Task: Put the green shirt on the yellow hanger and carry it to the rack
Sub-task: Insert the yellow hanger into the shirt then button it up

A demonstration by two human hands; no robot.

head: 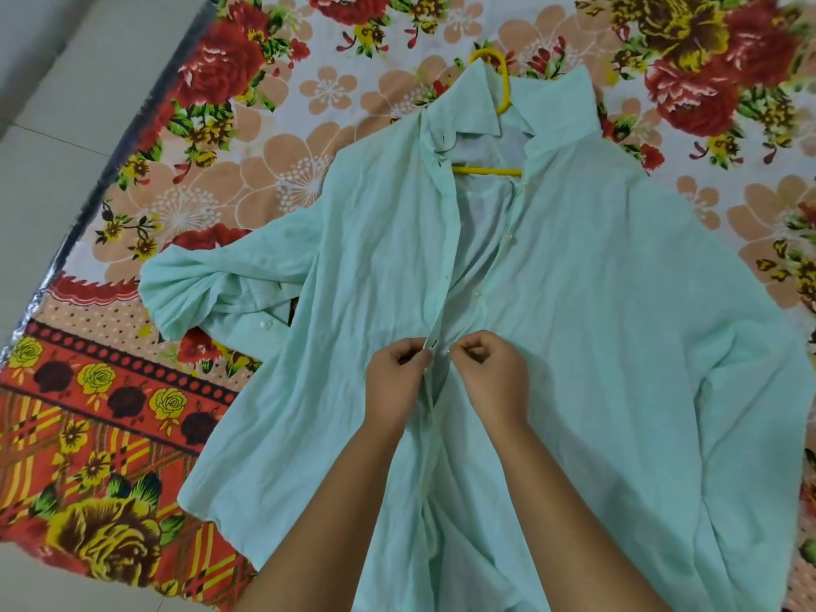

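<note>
where it lies, green shirt [552,302] collar-away

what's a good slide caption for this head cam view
Both hands, left hand and right hand, pinch the front edges of the green shirt, on the yellow hanger, over a floral bedsheet.

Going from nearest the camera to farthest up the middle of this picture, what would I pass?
Left hand and right hand pinching the green shirt's front edges → yellow hanger's bar inside the open neck → collar → hanger's hook → floral bedsheet.
</note>
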